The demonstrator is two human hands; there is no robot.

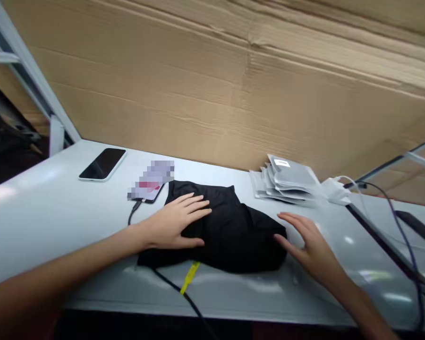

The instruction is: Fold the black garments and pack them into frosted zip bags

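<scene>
A folded black cloth garment (230,226) lies on the white table in front of me. My left hand (177,222) rests flat on its left part, fingers spread. At the garment's right end is my right hand (306,241), its fingers apart and the thumb at the cloth's edge. From under the front of the garment a yellow strip (190,277) sticks out, crossing a black cable (173,284). The garment's underside is hidden.
Behind the garment, a phone with a lit screen (150,182) has a cable plugged in. Farther left lies a dark-screened phone (104,164). Flat grey packets (290,179) are stacked by a white charger (335,190). Cardboard (198,94) stands along the table's back.
</scene>
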